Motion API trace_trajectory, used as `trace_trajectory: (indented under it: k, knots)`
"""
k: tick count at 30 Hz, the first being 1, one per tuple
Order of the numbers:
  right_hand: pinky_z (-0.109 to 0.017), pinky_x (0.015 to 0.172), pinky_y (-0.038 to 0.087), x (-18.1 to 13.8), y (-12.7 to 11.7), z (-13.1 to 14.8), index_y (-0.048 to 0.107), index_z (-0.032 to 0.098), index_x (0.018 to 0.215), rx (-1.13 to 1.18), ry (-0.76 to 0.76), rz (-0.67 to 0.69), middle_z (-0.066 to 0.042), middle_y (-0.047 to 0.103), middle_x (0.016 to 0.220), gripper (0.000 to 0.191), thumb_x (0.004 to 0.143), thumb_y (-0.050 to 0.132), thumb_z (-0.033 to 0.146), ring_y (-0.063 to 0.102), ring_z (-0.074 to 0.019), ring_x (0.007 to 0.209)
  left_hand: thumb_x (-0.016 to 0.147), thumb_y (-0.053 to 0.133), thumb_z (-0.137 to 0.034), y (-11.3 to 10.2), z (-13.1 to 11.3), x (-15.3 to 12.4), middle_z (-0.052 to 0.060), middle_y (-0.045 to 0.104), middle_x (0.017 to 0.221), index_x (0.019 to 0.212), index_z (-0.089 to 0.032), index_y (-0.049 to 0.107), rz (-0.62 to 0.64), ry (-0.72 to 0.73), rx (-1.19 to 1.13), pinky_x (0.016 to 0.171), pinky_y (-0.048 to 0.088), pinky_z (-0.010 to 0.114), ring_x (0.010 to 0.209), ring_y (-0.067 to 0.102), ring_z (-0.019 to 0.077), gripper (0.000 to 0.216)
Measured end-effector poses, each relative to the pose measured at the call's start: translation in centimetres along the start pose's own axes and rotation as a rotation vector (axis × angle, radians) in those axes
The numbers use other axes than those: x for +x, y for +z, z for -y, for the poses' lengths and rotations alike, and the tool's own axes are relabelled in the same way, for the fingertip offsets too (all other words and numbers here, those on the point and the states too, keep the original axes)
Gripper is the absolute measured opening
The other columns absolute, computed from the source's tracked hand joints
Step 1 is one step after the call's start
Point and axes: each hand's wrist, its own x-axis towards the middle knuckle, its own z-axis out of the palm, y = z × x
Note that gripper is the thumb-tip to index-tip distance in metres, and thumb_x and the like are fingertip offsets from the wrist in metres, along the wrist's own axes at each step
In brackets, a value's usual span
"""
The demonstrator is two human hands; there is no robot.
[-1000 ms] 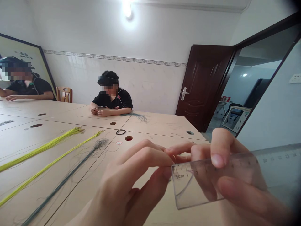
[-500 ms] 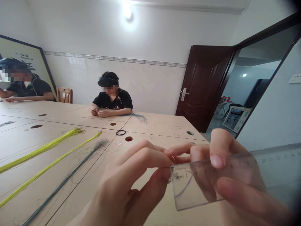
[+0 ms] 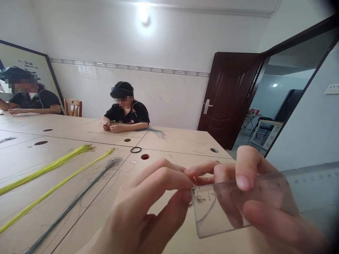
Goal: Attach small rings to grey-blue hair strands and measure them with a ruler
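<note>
My right hand (image 3: pixel 254 197) grips a clear plastic ruler (image 3: pixel 267 197), thumb on top and fingers behind it, its zero end pointing left. My left hand (image 3: pixel 148 208) is closed in a pinch at the ruler's zero end, holding a small metal ring (image 3: pixel 194 180) and a thin dark thread that shows through the ruler (image 3: pixel 205 213). Both hands hover above the near part of a light wooden table (image 3: pixel 174 144).
Two yellow thread bundles (image 3: pixel 50 164) (image 3: pixel 53 188) and a dark grey bundle (image 3: pixel 76 201) lie on the table at left. A black ring (image 3: pixel 136 149) lies beside a cable hole (image 3: pixel 144 156). Two other people (image 3: pixel 124 111) (image 3: pixel 29 98) sit at the far side. A brown door (image 3: pixel 227 95) stands open at right.
Almost nothing: the view has tipped slightly, and my hands keep the same hold on the ruler and the ring.
</note>
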Motion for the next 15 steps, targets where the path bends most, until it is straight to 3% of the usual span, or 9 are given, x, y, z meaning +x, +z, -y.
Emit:
trace_trajectory:
  k: [2,8,15]
  knots:
    - [-0.043,0.096,0.046,-0.1,0.01,-0.17,0.053,0.027,0.083,-0.013,-0.014,-0.04,0.003,0.053,0.049,0.011,0.083,0.063,0.026,0.065,-0.0214,0.097,0.087,0.05,-0.005,-0.03,0.0,0.01,-0.002,0.059,0.081,0.092,-0.023,0.055,-0.005,-0.002,-0.008,0.061,0.049,0.015,0.074,0.06,0.0085,0.02]
    - [-0.047,0.094,0.046,-0.14,0.07,-0.35,0.053,0.027,0.082,-0.002,-0.038,-0.059,0.003,0.057,0.051,0.012,0.082,0.065,0.027,0.067,-0.0224,0.092,0.087,0.049,-0.005,-0.28,-0.12,-0.12,-0.001,0.061,0.086,0.094,-0.022,0.055,0.011,0.002,0.011,0.071,0.05,0.018,0.08,0.06,0.0096,0.019]
    - [-0.044,0.096,0.046,-0.07,0.2,-0.36,0.053,0.027,0.083,-0.002,-0.048,-0.045,0.004,0.053,0.048,0.01,0.083,0.063,0.026,0.064,-0.0222,0.101,0.089,0.048,-0.008,0.05,0.12,-0.16,-0.001,0.056,0.08,0.091,-0.023,0.053,-0.003,0.002,-0.002,0.058,0.048,0.017,0.067,0.055,0.0086,0.016]
